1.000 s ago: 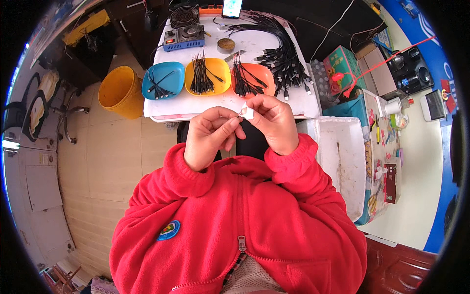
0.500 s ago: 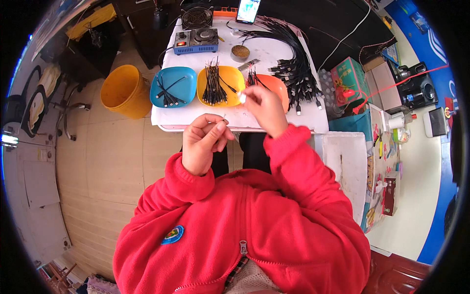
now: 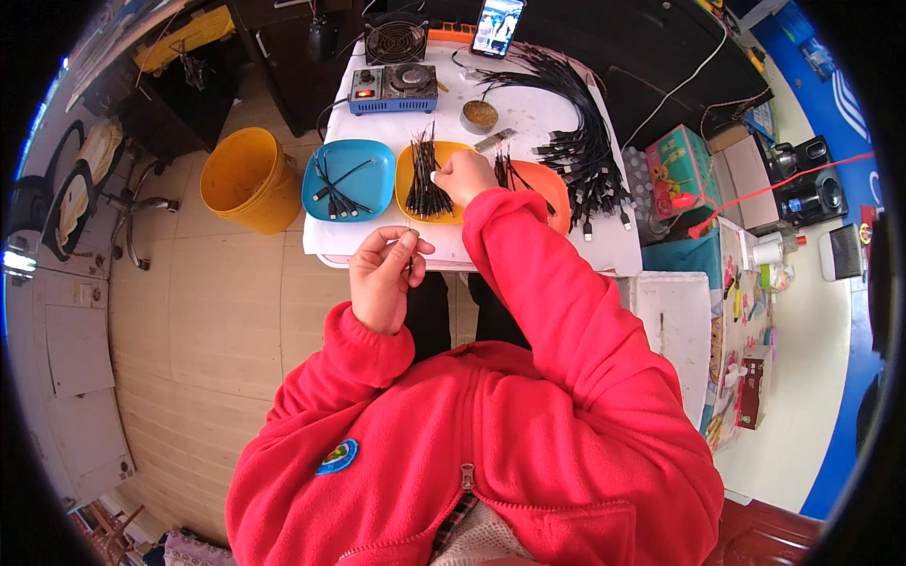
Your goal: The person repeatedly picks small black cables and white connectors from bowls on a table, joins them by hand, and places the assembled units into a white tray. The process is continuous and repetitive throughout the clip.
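Note:
My left hand (image 3: pixel 382 281) is held just off the table's near edge, thumb and fingertips pinched together on something small and dark that I cannot make out. My right hand (image 3: pixel 466 177) reaches over the yellow tray (image 3: pixel 460 151) with its fingers drawn together; anything in them is hidden. Beside that hand, a bundle of short black cables (image 3: pixel 427 184) with thin stripped wire ends lies in the yellow tray. To the left, the blue tray (image 3: pixel 377 158) holds several short black cables (image 3: pixel 337 193) with plugs. The orange tray (image 3: pixel 557 184), partly behind my right sleeve, holds a few more.
Long black USB cables (image 3: pixel 576 132) spread over the right of the white table (image 3: pixel 363 241). Behind the trays are a small blue-fronted heater unit (image 3: pixel 392 91), a fan (image 3: pixel 395 42), a round tin (image 3: pixel 479 116) and a lit phone (image 3: pixel 497 26). A yellow bucket (image 3: pixel 247 184) stands left.
My right hand has moved away from my left hand, forward and left onto the yellow tray. My left hand stays pinched in nearly the same place. The view has shifted slightly.

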